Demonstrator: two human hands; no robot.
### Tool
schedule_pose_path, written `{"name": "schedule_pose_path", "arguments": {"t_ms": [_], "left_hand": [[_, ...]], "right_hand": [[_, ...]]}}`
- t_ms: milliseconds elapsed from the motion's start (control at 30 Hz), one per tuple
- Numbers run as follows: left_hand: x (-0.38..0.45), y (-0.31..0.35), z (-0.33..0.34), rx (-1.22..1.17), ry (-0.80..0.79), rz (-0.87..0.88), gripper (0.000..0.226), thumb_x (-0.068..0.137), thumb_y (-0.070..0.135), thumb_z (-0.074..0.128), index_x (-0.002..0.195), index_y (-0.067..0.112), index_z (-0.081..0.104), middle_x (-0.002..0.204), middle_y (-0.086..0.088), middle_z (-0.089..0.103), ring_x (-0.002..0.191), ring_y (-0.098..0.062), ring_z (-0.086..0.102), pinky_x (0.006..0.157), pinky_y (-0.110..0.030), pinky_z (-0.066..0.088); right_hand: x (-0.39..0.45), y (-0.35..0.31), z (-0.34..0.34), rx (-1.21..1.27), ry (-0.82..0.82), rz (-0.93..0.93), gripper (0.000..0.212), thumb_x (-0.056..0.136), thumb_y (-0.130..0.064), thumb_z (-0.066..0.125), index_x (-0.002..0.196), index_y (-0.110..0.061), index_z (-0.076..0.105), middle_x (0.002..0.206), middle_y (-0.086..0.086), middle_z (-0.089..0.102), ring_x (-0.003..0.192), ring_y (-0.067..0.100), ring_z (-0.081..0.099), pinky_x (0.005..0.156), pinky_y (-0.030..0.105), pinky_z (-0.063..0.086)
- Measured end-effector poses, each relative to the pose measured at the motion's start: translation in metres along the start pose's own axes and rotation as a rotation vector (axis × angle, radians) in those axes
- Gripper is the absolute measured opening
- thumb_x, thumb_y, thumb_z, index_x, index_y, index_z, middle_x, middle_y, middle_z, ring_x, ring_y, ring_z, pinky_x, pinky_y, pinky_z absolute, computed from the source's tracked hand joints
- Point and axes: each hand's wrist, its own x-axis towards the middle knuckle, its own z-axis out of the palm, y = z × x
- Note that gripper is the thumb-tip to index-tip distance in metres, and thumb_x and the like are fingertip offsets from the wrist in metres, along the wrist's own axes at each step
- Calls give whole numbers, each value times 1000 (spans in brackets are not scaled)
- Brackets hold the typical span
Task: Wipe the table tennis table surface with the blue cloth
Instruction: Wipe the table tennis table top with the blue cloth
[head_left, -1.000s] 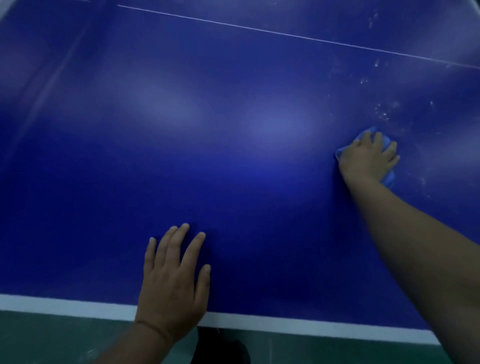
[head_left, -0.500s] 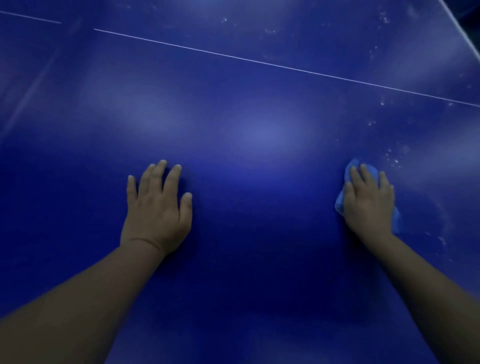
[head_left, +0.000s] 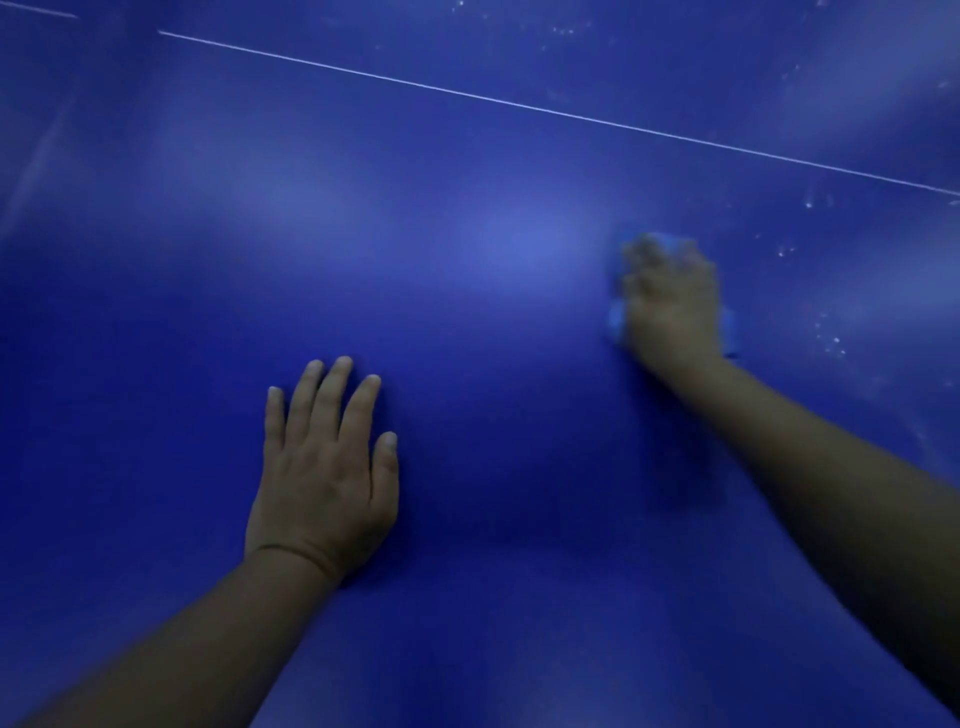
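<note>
Left hand (head_left: 322, 478) nearest, flat on table surface (head_left: 467, 519), fingers straight, bracing, holding nothing. Half second ago it sat about level with other hand; now right has pushed ahead. Right hand (head_left: 670, 301) farther out, motion-blurred, on blue cloth (head_left: 618, 317); grip unclear. Means mid-stroke; white specks (head_left: 831, 343) just right remain. White line (head_left: 519, 106) beyond. No containers.

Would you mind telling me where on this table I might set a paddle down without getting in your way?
The widest bare patch lies between the left hand and the white line. Left of that hand is bare too. Avoid the right: the right hand works the blue cloth there, beside white specks.
</note>
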Motion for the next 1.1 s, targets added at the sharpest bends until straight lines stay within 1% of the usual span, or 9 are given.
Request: {"name": "schedule_pose_path", "arguments": {"t_ms": [133, 200, 333, 433, 533, 667, 733, 933, 1100], "left_hand": [[1, 2, 1, 19, -13, -5, 59, 97, 40, 31, 143, 7, 49, 155, -16, 38, 148, -33, 24, 122, -52, 6], [1, 1, 0, 22, -19, -8, 59, 97, 40, 32, 143, 8, 49, 155, -16, 37, 149, -33, 24, 122, -54, 8], [1, -1, -1, 34, -28, -14, 58, 96, 39, 32, 142, 8, 50, 156, -15, 38, 148, -33, 24, 121, -54, 10], [1, -1, -2, 49, -27, -6, 58, 96, 39, 31, 142, 8, 50, 155, -16, 38, 148, -33, 25, 121, -54, 10], [1, -1, -1, 55, -18, -5, 58, 96, 38, 32, 142, 8, 49, 155, -16, 38, 148, -34, 25, 121, -54, 10], [2, -1, 1, 50, -15, -7, 58, 95, 39, 32, 142, 8, 49, 155, -15, 38, 148, -33, 24, 121, -55, 11], [2, -1, 1, 50, -20, -8, 59, 95, 39, 31, 142, 8, 48, 155, -15, 37, 148, -33, 24, 122, -54, 10], [3, -2, -1, 41, -19, -18, 61, 94, 41, 31, 141, 7, 49, 154, -16, 38, 147, -34, 25, 121, -55, 11], [7, 2, -4, -20, -2, -55, 65, 90, 45, 34, 139, 4, 51, 152, -17, 41, 145, -36, 29, 118, -60, 15]], "right_hand": [[-18, 79, 12, 109, -93, 673, 60, 91, -38, 17, 136, -13, 49, 148, 9, 43, 133, 41, 37, 108, 60, 29], [-23, 23, 3, 123, -9, 558, 61, 94, -36, 16, 142, -15, 47, 151, 7, 43, 137, 46, 33, 110, 60, 26], [-41, -102, -20, 262, 162, -158, 46, 97, -28, 38, 137, -15, 56, 146, 7, 52, 133, 45, 40, 108, 60, 30], [-30, -76, -20, 274, 145, -314, 42, 99, -28, 41, 135, -14, 58, 144, 9, 54, 132, 39, 40, 109, 54, 28], [1, 29, 10, 54, 79, -24, 43, 96, -21, 35, 125, -1, 60, 136, 21, 57, 122, 45, 54, 103, 63, 34], [-1, 88, 9, 184, -40, 734, 51, 104, -35, 24, 149, -17, 38, 158, 4, 33, 146, 44, 18, 117, 62, 14], [1, 52, -1, 206, -8, 660, 53, 101, -34, 26, 149, -17, 39, 157, 4, 35, 145, 46, 19, 114, 60, 17], [-14, -10, -6, 227, 75, -87, 46, 100, -31, 36, 133, -12, 61, 142, 8, 56, 128, 44, 47, 103, 58, 36], [-44, 151, 24, 65, -38, 375, 52, 98, -28, 23, 137, -6, 51, 148, 12, 45, 133, 43, 41, 105, 64, 34]]}}
